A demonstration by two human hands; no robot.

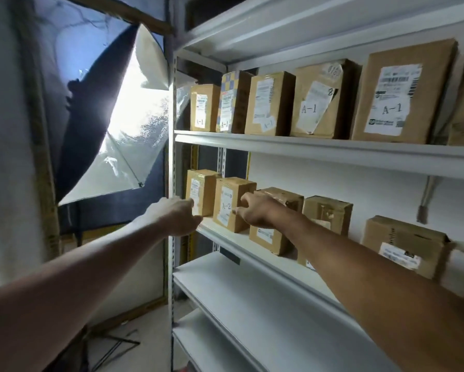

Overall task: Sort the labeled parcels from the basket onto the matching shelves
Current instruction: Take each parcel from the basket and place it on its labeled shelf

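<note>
Parcels marked A-2 (229, 208) stood in a row on the middle shelf (255, 253) of the white rack. The left hand (178, 216) reached to the far-left parcel (200, 191), fingers loosely curled against its front, gripping nothing. The right hand (255, 210) lay spread on the second parcel, thumb at its label and fingers at its right side, touching the box without lifting it. Further right sat three more brown boxes. On the upper shelf (332, 150) stood parcels marked A-1 (392, 92). A lit softbox (123, 124) glared at the left.

head cam | faces forward, angled right along shelf unit (332, 154) | close, arm's reach | single view
</note>
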